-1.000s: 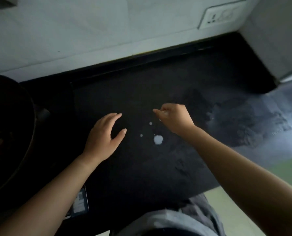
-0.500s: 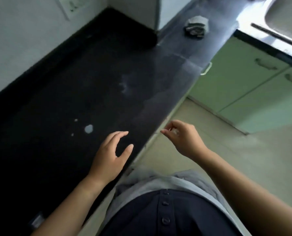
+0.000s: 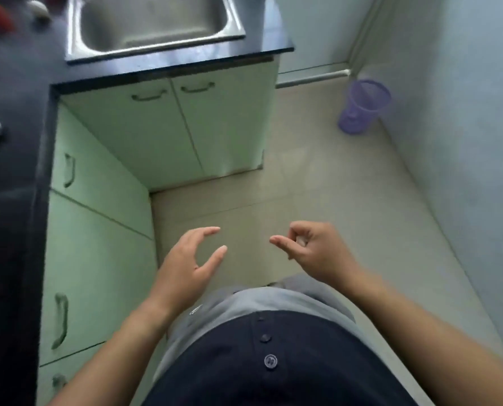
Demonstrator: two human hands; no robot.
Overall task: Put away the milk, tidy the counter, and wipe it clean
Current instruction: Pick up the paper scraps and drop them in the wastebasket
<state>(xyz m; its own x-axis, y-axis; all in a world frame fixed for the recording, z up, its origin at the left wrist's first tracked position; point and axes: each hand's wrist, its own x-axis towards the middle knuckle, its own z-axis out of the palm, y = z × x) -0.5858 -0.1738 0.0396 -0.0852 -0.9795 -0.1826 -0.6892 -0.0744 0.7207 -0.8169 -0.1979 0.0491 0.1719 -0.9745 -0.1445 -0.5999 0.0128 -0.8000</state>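
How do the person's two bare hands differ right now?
The left hand is spread in an open curve, thumb and fingers well apart, while the right hand is curled, fingertips drawn in toward the thumb. The left hand shows its back and sits nearer the pale green cabinets; the right hand is nearer the pale wall. Both are held out in front of the body above the floor, and neither visibly holds anything.

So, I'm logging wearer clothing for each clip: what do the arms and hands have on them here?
Nothing: both forearms are bare to the frame edge, with no sleeves, gloves, watch or rings visible on the left hand or right hand.
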